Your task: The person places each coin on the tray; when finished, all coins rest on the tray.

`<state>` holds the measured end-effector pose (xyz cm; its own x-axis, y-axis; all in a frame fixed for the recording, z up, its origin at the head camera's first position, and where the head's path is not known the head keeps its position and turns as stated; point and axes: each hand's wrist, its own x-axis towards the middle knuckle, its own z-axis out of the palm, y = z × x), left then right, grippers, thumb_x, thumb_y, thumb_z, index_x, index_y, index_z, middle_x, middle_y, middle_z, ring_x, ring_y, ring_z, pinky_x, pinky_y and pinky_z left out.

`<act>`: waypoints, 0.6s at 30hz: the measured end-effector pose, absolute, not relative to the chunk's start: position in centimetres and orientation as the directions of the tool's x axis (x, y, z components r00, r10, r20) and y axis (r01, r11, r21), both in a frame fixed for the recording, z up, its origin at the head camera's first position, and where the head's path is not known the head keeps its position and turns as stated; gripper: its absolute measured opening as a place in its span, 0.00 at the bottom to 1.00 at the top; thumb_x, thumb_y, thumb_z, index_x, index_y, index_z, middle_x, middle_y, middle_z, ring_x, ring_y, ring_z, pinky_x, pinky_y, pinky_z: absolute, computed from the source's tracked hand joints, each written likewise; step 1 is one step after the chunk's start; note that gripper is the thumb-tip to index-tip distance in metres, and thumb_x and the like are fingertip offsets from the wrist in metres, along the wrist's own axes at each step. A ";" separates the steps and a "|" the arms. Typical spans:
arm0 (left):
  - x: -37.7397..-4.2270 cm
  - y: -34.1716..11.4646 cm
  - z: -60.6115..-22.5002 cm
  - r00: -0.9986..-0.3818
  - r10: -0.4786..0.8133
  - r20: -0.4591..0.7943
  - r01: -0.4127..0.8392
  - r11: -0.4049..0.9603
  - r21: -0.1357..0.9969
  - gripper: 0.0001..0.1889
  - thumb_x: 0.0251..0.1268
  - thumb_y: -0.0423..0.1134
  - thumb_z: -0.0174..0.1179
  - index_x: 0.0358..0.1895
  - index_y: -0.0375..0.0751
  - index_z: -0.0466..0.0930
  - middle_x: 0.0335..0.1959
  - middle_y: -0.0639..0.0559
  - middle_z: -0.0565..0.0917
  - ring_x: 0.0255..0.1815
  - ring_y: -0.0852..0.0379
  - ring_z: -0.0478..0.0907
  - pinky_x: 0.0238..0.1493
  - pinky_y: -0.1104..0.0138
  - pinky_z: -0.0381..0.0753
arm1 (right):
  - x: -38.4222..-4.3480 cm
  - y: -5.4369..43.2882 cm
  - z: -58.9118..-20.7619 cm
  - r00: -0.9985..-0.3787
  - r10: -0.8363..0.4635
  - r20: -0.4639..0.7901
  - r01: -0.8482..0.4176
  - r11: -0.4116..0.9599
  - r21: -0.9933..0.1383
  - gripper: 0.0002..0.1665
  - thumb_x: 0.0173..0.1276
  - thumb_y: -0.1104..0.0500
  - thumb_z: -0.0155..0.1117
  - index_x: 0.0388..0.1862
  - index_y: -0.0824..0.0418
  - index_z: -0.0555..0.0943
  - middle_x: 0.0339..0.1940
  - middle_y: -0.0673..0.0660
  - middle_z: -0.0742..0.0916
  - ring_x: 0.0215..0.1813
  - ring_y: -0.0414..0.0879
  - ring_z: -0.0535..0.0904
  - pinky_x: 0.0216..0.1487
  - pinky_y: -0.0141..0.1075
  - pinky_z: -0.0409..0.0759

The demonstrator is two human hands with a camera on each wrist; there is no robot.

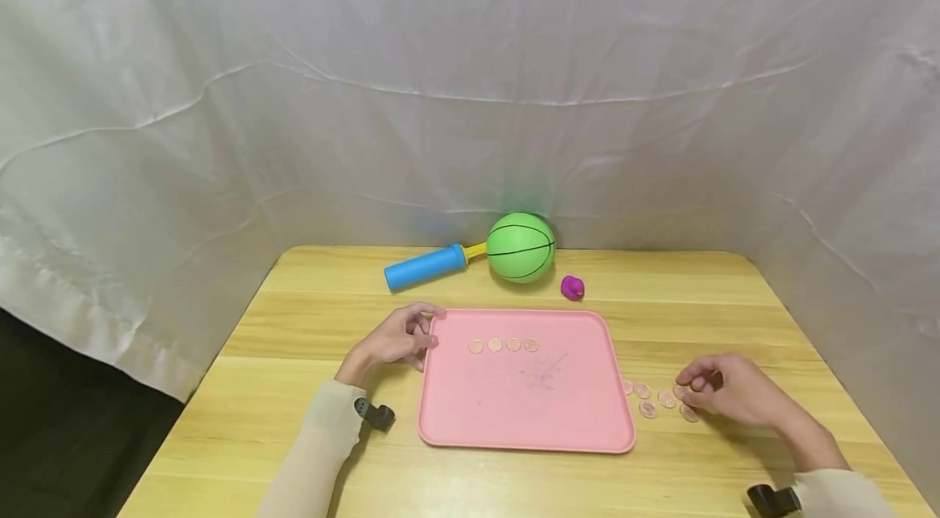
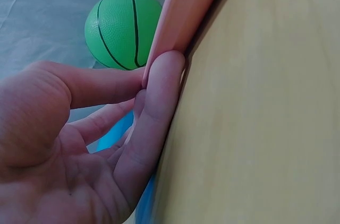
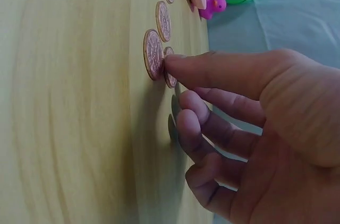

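Observation:
My left hand (image 1: 400, 336) grips the left rim of a pink tray (image 1: 470, 404), with the thumb on top and a finger against the outer side. In the left wrist view, the hand (image 2: 90, 134) and tray edge (image 2: 186, 6) show closely. Four copper-coloured coins, one of them this coin (image 1: 495, 345), lie in a row on the tray. To the tray's right, my right hand (image 1: 738, 389) has its thumb and index finger at a coin (image 3: 170, 78) low on the table. Its other fingers are bent. A neighbouring coin (image 3: 153, 54) lies beside the thumb tip.
Several more coins, including one coin (image 1: 648, 409), lie between the tray and my right hand. Behind the tray are a blue hand pump (image 1: 426, 267), a green ball (image 1: 520, 247) and a small purple rubber duck (image 1: 573, 288). Grey-white fabric (image 1: 470, 94) surrounds the wooden table (image 1: 294, 412).

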<state>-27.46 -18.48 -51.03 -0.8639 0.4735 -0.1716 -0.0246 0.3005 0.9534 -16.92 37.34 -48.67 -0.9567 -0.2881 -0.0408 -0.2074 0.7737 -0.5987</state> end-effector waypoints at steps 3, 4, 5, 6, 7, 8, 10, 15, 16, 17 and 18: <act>-27.4 -18.4 -51.0 -0.865 0.472 -0.169 -0.020 0.304 0.952 0.28 0.74 0.24 0.63 0.75 0.34 0.73 0.40 0.48 0.75 0.35 0.55 0.76 0.31 0.58 0.98 | -16.9 37.3 -48.6 -0.962 -0.265 -0.066 -0.177 0.788 -0.590 0.08 0.68 0.57 0.81 0.40 0.57 0.89 0.33 0.48 0.86 0.34 0.31 0.76 0.35 0.27 0.80; -27.4 -18.4 -51.0 -0.865 0.473 -0.167 -0.018 0.303 0.953 0.28 0.73 0.24 0.64 0.75 0.34 0.73 0.39 0.47 0.75 0.35 0.54 0.76 0.31 0.58 0.98 | -17.0 37.3 -48.6 -0.963 -0.256 -0.080 -0.160 0.790 -0.592 0.08 0.68 0.57 0.81 0.40 0.57 0.89 0.33 0.49 0.85 0.34 0.32 0.76 0.35 0.27 0.79; -27.4 -18.4 -51.0 -0.865 0.473 -0.167 -0.018 0.305 0.952 0.28 0.73 0.24 0.64 0.75 0.34 0.73 0.39 0.47 0.75 0.35 0.54 0.76 0.31 0.58 0.98 | -17.0 37.2 -48.5 -0.963 -0.255 -0.092 -0.152 0.790 -0.594 0.08 0.69 0.57 0.80 0.40 0.58 0.88 0.33 0.49 0.85 0.35 0.32 0.75 0.35 0.27 0.79; -27.4 -18.4 -51.0 -0.866 0.471 -0.169 -0.019 0.305 0.952 0.28 0.73 0.24 0.64 0.75 0.34 0.73 0.40 0.47 0.75 0.35 0.54 0.76 0.31 0.59 0.97 | -17.1 37.2 -48.5 -0.961 -0.255 -0.107 -0.143 0.789 -0.598 0.09 0.69 0.57 0.79 0.40 0.59 0.88 0.33 0.50 0.84 0.35 0.33 0.75 0.34 0.27 0.78; -27.3 -18.4 -51.0 -0.865 0.472 -0.169 -0.021 0.304 0.953 0.28 0.73 0.24 0.64 0.75 0.34 0.73 0.39 0.47 0.75 0.35 0.54 0.76 0.30 0.59 0.97 | -17.2 37.1 -48.4 -0.960 -0.252 -0.124 -0.129 0.787 -0.603 0.09 0.69 0.57 0.79 0.40 0.59 0.87 0.33 0.50 0.84 0.34 0.33 0.75 0.34 0.26 0.77; -27.3 -18.4 -51.0 -0.865 0.473 -0.170 -0.022 0.302 0.953 0.28 0.74 0.24 0.64 0.75 0.33 0.73 0.40 0.47 0.75 0.35 0.54 0.75 0.30 0.59 0.97 | -17.3 37.1 -48.4 -0.958 -0.252 -0.138 -0.120 0.787 -0.606 0.09 0.70 0.58 0.78 0.39 0.60 0.86 0.32 0.50 0.83 0.34 0.34 0.74 0.34 0.26 0.76; -27.3 -18.5 -51.0 -0.862 0.478 -0.168 -0.021 0.296 0.955 0.29 0.74 0.25 0.64 0.76 0.32 0.72 0.40 0.47 0.75 0.35 0.55 0.75 0.30 0.59 0.97 | -17.5 36.9 -48.3 -0.955 -0.253 -0.157 -0.110 0.790 -0.603 0.09 0.68 0.59 0.77 0.38 0.61 0.84 0.30 0.51 0.81 0.33 0.34 0.72 0.32 0.27 0.74; -27.4 -18.6 -51.0 -0.862 0.481 -0.163 -0.016 0.295 0.955 0.28 0.74 0.25 0.64 0.76 0.32 0.72 0.40 0.47 0.75 0.35 0.56 0.75 0.31 0.60 0.97 | -17.7 36.5 -48.5 -0.946 -0.281 -0.159 -0.131 0.785 -0.605 0.10 0.65 0.62 0.76 0.35 0.61 0.80 0.27 0.50 0.80 0.30 0.34 0.72 0.30 0.27 0.74; -27.4 -18.6 -51.0 -0.862 0.480 -0.162 -0.015 0.297 0.955 0.28 0.74 0.26 0.64 0.76 0.32 0.72 0.40 0.47 0.75 0.35 0.56 0.75 0.31 0.60 0.97 | -17.6 36.5 -48.5 -0.944 -0.298 -0.142 -0.154 0.779 -0.608 0.11 0.65 0.62 0.76 0.35 0.61 0.79 0.27 0.50 0.81 0.30 0.34 0.72 0.30 0.27 0.74; -27.3 -18.5 -51.0 -0.864 0.477 -0.162 -0.015 0.298 0.954 0.28 0.74 0.25 0.64 0.75 0.32 0.73 0.40 0.47 0.75 0.35 0.56 0.75 0.31 0.59 0.97 | -17.6 36.6 -48.6 -0.941 -0.313 -0.125 -0.173 0.768 -0.617 0.11 0.67 0.63 0.75 0.35 0.61 0.79 0.28 0.50 0.81 0.30 0.34 0.73 0.30 0.27 0.76; -27.3 -18.5 -51.0 -0.864 0.477 -0.161 -0.013 0.298 0.955 0.28 0.74 0.26 0.64 0.75 0.32 0.73 0.40 0.47 0.75 0.35 0.56 0.75 0.30 0.59 0.97 | -17.5 36.6 -48.6 -0.937 -0.333 -0.109 -0.195 0.753 -0.629 0.10 0.68 0.64 0.74 0.36 0.61 0.79 0.29 0.50 0.82 0.31 0.33 0.74 0.30 0.27 0.77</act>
<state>-27.34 -18.55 -50.96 -0.8641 0.4769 -0.1609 -0.0134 0.2978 0.9545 -17.54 36.59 -48.63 -0.9367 -0.3328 -0.1086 -0.1945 0.7528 -0.6289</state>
